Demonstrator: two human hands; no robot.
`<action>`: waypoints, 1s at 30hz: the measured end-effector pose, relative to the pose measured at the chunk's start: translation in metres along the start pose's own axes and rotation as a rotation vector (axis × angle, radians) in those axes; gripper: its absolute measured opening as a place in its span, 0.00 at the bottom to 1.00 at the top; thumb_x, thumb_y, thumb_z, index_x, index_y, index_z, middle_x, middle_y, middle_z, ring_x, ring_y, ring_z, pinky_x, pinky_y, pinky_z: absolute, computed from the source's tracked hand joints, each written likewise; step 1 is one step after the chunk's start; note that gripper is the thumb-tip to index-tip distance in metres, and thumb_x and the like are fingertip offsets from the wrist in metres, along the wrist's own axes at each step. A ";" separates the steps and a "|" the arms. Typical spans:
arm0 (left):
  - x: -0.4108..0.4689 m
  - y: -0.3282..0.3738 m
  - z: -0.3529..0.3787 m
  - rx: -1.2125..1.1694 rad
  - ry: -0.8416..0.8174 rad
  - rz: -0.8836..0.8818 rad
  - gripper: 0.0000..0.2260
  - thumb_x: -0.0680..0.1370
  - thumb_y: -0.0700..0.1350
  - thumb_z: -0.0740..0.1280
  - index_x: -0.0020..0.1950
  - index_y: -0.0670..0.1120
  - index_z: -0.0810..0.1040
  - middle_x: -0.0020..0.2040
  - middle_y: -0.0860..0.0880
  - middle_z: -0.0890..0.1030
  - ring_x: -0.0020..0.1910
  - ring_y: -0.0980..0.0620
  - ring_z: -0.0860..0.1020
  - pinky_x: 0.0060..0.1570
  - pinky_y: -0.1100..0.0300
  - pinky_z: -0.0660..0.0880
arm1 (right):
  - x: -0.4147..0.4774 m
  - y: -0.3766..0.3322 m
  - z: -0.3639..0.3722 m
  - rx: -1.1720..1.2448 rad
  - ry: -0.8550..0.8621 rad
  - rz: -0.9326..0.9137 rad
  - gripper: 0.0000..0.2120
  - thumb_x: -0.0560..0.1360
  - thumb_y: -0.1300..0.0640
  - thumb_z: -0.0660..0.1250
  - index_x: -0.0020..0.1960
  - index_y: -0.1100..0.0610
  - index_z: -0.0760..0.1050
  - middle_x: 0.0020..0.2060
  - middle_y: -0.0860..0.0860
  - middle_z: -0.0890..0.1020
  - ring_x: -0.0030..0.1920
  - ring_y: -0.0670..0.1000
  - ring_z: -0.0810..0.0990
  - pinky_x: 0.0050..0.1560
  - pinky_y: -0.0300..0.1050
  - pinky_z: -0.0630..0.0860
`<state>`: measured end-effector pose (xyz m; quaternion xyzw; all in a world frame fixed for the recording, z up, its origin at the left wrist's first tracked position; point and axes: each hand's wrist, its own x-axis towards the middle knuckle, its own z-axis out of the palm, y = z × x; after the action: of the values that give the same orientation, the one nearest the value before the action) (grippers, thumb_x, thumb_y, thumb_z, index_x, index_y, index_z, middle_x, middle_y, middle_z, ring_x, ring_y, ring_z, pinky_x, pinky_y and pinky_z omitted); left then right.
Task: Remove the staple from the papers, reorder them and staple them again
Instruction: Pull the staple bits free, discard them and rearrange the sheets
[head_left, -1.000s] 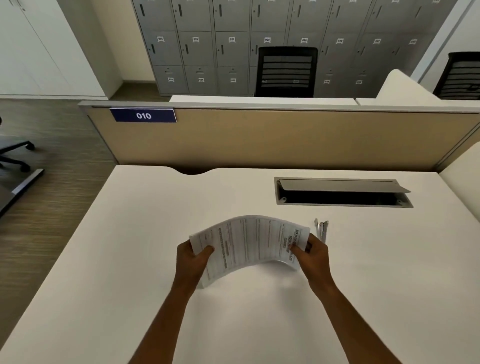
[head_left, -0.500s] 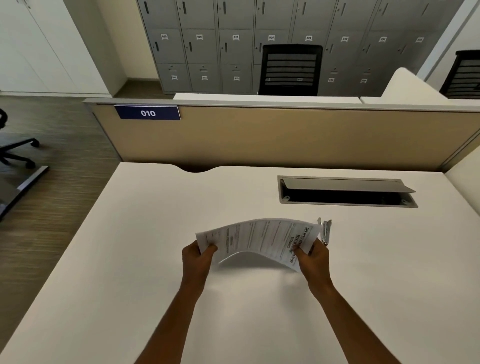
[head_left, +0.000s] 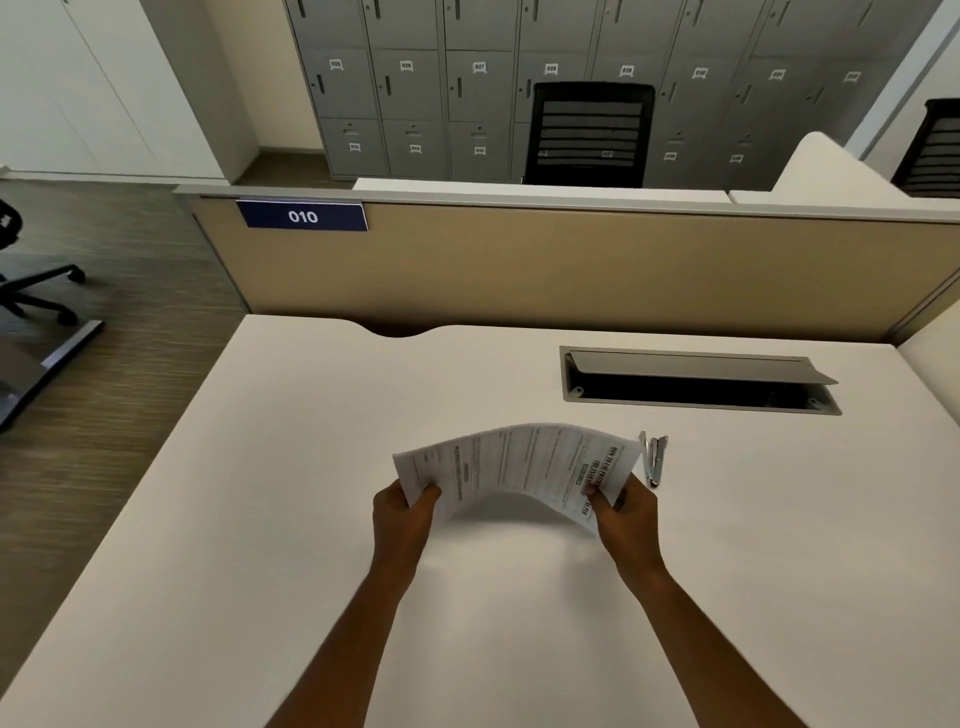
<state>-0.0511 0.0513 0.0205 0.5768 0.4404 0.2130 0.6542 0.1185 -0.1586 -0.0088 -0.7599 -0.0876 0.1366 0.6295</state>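
Observation:
A bundle of printed papers (head_left: 519, 462) arches upward above the white desk (head_left: 260, 519), with its title end to the right. My left hand (head_left: 402, 512) grips the left end of the papers and my right hand (head_left: 628, 512) grips the right end. A small metal stapler (head_left: 654, 460) lies on the desk just beyond the right end of the papers, apart from my right hand. I cannot make out the staple in the papers.
An open cable tray (head_left: 696, 382) is set into the desk at the back right. A beige partition (head_left: 571, 270) with a "010" label closes off the far edge. Grey lockers and a black chair (head_left: 589, 135) stand beyond it.
Both hands have lifted the papers off the desk and raised them, so they now bow upward in the air. The stapler has not moved.

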 end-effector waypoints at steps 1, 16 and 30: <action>0.001 -0.003 0.000 0.019 -0.001 0.001 0.04 0.68 0.47 0.71 0.39 0.49 0.84 0.42 0.47 0.86 0.45 0.47 0.83 0.47 0.51 0.79 | 0.000 0.002 -0.001 -0.015 0.000 0.010 0.12 0.76 0.66 0.70 0.59 0.61 0.78 0.53 0.54 0.85 0.55 0.55 0.83 0.48 0.40 0.81; 0.010 0.044 -0.002 -0.271 0.113 0.017 0.33 0.73 0.42 0.78 0.74 0.51 0.68 0.70 0.51 0.75 0.62 0.53 0.79 0.64 0.52 0.74 | -0.004 -0.073 -0.023 0.307 0.008 -0.057 0.14 0.75 0.67 0.71 0.59 0.61 0.79 0.54 0.53 0.86 0.56 0.52 0.84 0.54 0.45 0.81; -0.038 0.073 0.055 -0.497 -0.289 0.032 0.15 0.80 0.37 0.68 0.67 0.45 0.79 0.60 0.44 0.85 0.59 0.43 0.84 0.54 0.46 0.83 | -0.048 -0.060 0.015 0.796 -0.103 0.361 0.19 0.75 0.72 0.67 0.64 0.62 0.76 0.58 0.58 0.84 0.58 0.57 0.83 0.57 0.51 0.82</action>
<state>-0.0089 0.0079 0.0984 0.4301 0.2678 0.2403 0.8280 0.0708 -0.1474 0.0519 -0.4533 0.0748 0.3050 0.8342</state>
